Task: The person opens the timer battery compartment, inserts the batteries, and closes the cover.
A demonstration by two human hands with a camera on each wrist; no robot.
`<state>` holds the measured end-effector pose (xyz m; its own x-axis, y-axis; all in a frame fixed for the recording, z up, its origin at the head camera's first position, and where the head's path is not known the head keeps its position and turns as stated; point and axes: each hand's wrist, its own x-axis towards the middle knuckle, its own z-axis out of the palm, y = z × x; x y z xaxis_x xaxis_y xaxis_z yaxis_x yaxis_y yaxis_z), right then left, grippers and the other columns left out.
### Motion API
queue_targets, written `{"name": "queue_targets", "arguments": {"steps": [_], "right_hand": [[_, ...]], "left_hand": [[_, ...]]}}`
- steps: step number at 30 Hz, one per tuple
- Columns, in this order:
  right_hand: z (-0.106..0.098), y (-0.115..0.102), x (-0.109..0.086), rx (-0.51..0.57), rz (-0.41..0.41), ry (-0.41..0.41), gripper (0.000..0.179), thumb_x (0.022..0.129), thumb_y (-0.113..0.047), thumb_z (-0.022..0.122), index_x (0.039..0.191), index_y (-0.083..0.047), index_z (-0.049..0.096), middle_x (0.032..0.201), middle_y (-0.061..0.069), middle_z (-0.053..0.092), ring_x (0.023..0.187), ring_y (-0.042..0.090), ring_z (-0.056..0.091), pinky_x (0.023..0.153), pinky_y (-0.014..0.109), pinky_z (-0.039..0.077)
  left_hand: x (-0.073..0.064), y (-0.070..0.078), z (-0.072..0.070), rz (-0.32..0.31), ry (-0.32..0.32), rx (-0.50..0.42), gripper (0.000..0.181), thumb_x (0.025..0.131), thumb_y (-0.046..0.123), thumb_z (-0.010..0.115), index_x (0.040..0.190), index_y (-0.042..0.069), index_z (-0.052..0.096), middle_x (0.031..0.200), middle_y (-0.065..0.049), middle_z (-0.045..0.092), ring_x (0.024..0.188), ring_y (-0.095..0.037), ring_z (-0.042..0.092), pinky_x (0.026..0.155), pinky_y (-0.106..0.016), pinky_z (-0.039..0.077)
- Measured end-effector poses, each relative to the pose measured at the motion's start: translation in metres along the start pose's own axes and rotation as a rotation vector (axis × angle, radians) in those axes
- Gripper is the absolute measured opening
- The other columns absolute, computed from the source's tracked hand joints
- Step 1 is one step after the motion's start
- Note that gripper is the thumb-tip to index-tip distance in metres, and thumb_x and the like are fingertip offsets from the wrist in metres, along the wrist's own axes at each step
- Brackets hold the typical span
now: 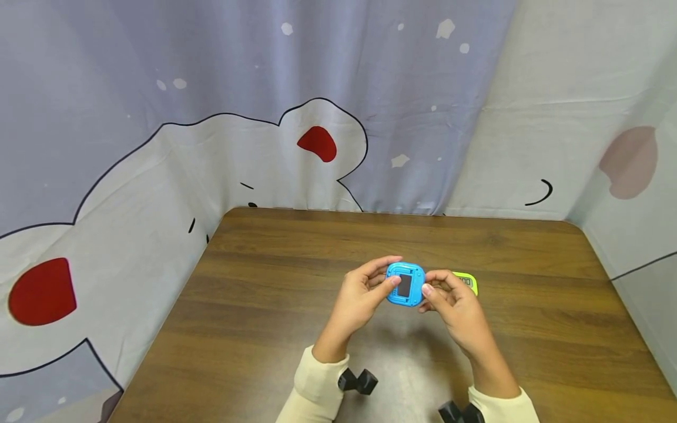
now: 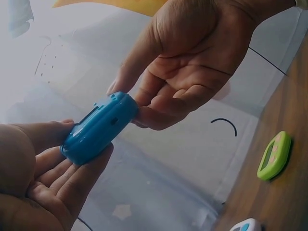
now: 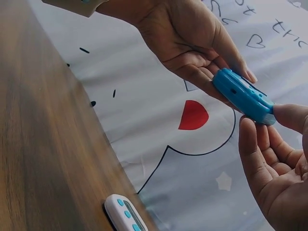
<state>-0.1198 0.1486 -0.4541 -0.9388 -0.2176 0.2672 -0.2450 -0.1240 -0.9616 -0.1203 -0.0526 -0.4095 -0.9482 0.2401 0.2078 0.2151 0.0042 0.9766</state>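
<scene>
A blue digital timer is held up above the wooden table, its back with a dark rectangular panel facing the head camera. My left hand grips its left side, thumb on the back and fingers behind. On the opposite edge, my right hand pinches the timer between thumb and fingers. A green timer lies on the table just beyond the right hand, which partly covers it in the head view. The right wrist view shows a white timer with blue buttons on the table.
The wooden table reaches back to a printed curtain that hangs along its far edge and sides. Black wrist-worn pieces sit at both cuffs.
</scene>
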Motion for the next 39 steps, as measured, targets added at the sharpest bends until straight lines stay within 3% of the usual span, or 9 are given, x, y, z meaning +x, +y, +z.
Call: {"name": "queue_targets", "arguments": {"steps": [3, 8, 15, 20, 25, 28, 32, 39], "right_hand": [[0.001, 0.000, 0.000, -0.015, -0.019, 0.000, 0.024, 0.098, 0.001, 0.054, 0.120, 0.010, 0.049, 0.101, 0.014, 0.062, 0.078, 0.018, 0.066, 0.067, 0.032, 0.058], [0.003, -0.002, 0.000, -0.077, -0.135, -0.022, 0.043, 0.093, 0.010, 0.058, 0.134, 0.004, 0.047, 0.117, 0.017, 0.054, 0.093, 0.019, 0.065, 0.076, 0.029, 0.056], [0.013, -0.013, -0.002, -0.231, -0.323, -0.022, 0.052, 0.078, 0.023, 0.066, 0.127, 0.006, 0.058, 0.130, 0.022, 0.048, 0.101, 0.024, 0.061, 0.082, 0.027, 0.055], [0.020, -0.022, -0.002, -0.269, -0.347, 0.033, 0.053, 0.076, 0.026, 0.066, 0.126, 0.010, 0.058, 0.129, 0.027, 0.047, 0.100, 0.021, 0.061, 0.081, 0.027, 0.055], [0.016, -0.008, 0.000, -0.248, -0.365, 0.073, 0.056, 0.076, 0.027, 0.065, 0.129, 0.008, 0.057, 0.131, 0.025, 0.048, 0.098, 0.017, 0.063, 0.079, 0.024, 0.055], [0.013, 0.000, 0.001, -0.225, -0.362, 0.084, 0.056, 0.078, 0.025, 0.066, 0.130, 0.007, 0.057, 0.131, 0.023, 0.049, 0.097, 0.018, 0.064, 0.079, 0.025, 0.055], [0.010, 0.003, 0.001, -0.236, -0.345, 0.101, 0.053, 0.079, 0.021, 0.067, 0.129, 0.004, 0.059, 0.131, 0.020, 0.051, 0.098, 0.018, 0.064, 0.079, 0.025, 0.055], [0.013, -0.010, 0.001, -0.277, -0.301, 0.145, 0.048, 0.081, 0.021, 0.065, 0.126, 0.006, 0.060, 0.126, 0.020, 0.055, 0.102, 0.016, 0.063, 0.082, 0.025, 0.054]], "left_hand": [[0.000, -0.002, 0.000, 0.011, 0.004, -0.003, 0.035, 0.095, 0.006, 0.064, 0.128, -0.001, 0.058, 0.114, -0.017, 0.066, 0.103, -0.022, 0.067, 0.079, -0.029, 0.056], [0.001, -0.004, -0.001, 0.036, 0.057, -0.020, 0.036, 0.095, 0.005, 0.063, 0.129, -0.003, 0.056, 0.114, -0.017, 0.065, 0.102, -0.023, 0.066, 0.078, -0.028, 0.055], [0.002, -0.002, -0.002, 0.063, 0.118, -0.082, 0.035, 0.096, 0.003, 0.061, 0.129, -0.004, 0.054, 0.115, -0.025, 0.062, 0.097, -0.021, 0.066, 0.075, -0.030, 0.057], [0.002, -0.002, 0.001, 0.035, 0.095, -0.125, 0.036, 0.098, 0.004, 0.056, 0.133, -0.005, 0.052, 0.121, -0.024, 0.060, 0.101, -0.026, 0.065, 0.075, -0.032, 0.058], [0.002, -0.001, 0.002, 0.066, 0.026, -0.146, 0.040, 0.101, 0.002, 0.049, 0.140, -0.007, 0.045, 0.134, -0.025, 0.053, 0.112, -0.036, 0.060, 0.079, -0.040, 0.057], [0.001, 0.000, 0.002, 0.090, 0.000, -0.106, 0.042, 0.101, 0.002, 0.049, 0.143, -0.004, 0.043, 0.137, -0.024, 0.050, 0.117, -0.035, 0.058, 0.082, -0.043, 0.056], [0.000, 0.002, 0.002, 0.106, -0.018, -0.041, 0.046, 0.100, 0.003, 0.051, 0.146, 0.000, 0.041, 0.140, -0.024, 0.048, 0.122, -0.033, 0.055, 0.090, -0.037, 0.052], [-0.002, 0.006, 0.003, 0.166, -0.031, 0.105, 0.056, 0.097, 0.002, 0.056, 0.149, 0.001, 0.035, 0.140, -0.024, 0.046, 0.125, -0.033, 0.051, 0.095, -0.035, 0.049]]}}
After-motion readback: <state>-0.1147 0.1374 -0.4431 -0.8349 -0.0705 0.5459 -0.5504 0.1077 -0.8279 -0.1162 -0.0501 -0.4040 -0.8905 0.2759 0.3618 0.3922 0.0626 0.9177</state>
